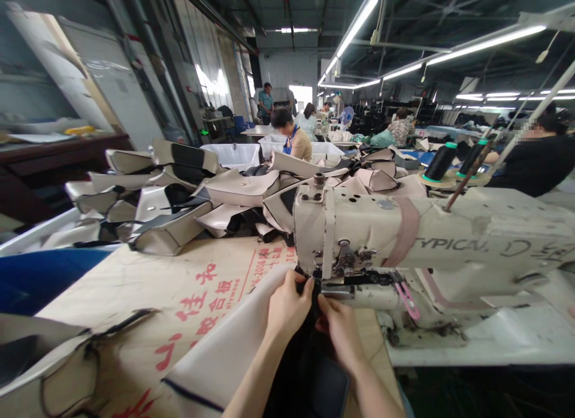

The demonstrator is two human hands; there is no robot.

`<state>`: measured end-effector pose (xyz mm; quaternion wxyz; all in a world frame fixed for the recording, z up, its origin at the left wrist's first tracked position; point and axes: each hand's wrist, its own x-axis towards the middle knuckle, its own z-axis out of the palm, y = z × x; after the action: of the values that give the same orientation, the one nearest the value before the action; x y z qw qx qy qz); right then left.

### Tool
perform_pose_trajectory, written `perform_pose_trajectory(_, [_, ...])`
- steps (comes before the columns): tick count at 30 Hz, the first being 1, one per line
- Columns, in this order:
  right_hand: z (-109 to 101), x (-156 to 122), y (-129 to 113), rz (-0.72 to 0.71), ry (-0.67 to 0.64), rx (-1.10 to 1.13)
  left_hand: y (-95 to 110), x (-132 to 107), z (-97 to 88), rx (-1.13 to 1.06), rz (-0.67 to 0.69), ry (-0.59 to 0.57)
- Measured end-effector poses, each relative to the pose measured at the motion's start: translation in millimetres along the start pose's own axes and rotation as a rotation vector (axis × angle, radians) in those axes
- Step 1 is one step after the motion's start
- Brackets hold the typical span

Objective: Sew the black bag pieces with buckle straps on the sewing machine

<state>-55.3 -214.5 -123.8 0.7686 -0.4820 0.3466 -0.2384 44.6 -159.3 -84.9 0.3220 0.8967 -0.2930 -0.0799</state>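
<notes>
Plywood desk (148, 292) underlies the work: nearest, the left hand (287, 304) and right hand (341, 334) both pinch a cream-and-black panel (215, 346), feeding its edge under the sewing machine (381, 226) foot. Beyond, stitched panels (179, 196) lie heaped on the desk.

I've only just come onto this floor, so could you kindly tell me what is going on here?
A person's left hand and right hand hold a cream and black panel at the needle end of an industrial sewing machine. Stacked cream panels lie beyond it, and a co-worker is further back.
</notes>
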Motion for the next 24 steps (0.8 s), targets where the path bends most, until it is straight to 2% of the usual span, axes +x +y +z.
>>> perform_pose_trajectory(2, [-36.7, -13.2, -17.1, -0.133, 0.010, -0.175, 0.2, -0.4, -0.7, 0.000, 0.002, 0.000])
perform_pose_trajectory(3, [-62.9, -21.1, -28.2, -0.296, 0.099, -0.377, 0.0, -0.6, -0.9, -0.002, 0.007, -0.001])
perform_pose_trajectory(6, [-159.4, -42.7, -65.7, -0.907, 0.619, -0.851, -1.1, -1.0, -0.6, -0.007, 0.023, -0.007])
perform_pose_trajectory(7, [-191.5, -47.7, -76.9, -1.018, 0.775, -0.975, -1.4, -1.2, -0.3, -0.011, 0.025, -0.005])
perform_pose_trajectory(8, [-220.5, -51.1, -85.9, -1.080, 0.878, -1.110, -1.7, -1.4, 0.0, -0.013, 0.026, -0.002])
perform_pose_trajectory(9, [-245.1, -53.0, -92.0, -1.105, 0.909, -1.240, -1.8, -1.6, 0.2, -0.014, 0.024, 0.001])
perform_pose_trajectory(11, [-278.6, -52.9, -94.9, -1.137, 0.815, -1.457, -1.6, -2.0, 0.4, -0.008, 0.018, 0.004])
perform_pose_trajectory(13, [-292.6, -49.5, -88.6, -1.166, 0.723, -1.556, -0.8, -2.1, 0.1, 0.001, 0.016, -0.006])
perform_pose_trajectory(14, [-294.4, -47.3, -84.1, -1.182, 0.717, -1.571, -0.2, -2.0, -0.3, 0.005, 0.016, -0.011])
perform_pose_trajectory(20, [-294.9, -39.3, -57.1, -1.213, 0.890, -1.569, 5.2, -1.1, -2.7, 0.027, 0.016, -0.013])
perform_pose_trajectory(24, [-303.8, -37.5, -27.9, -1.210, 0.895, -1.606, 4.0, -2.5, -2.5, 0.032, 0.030, -0.002])
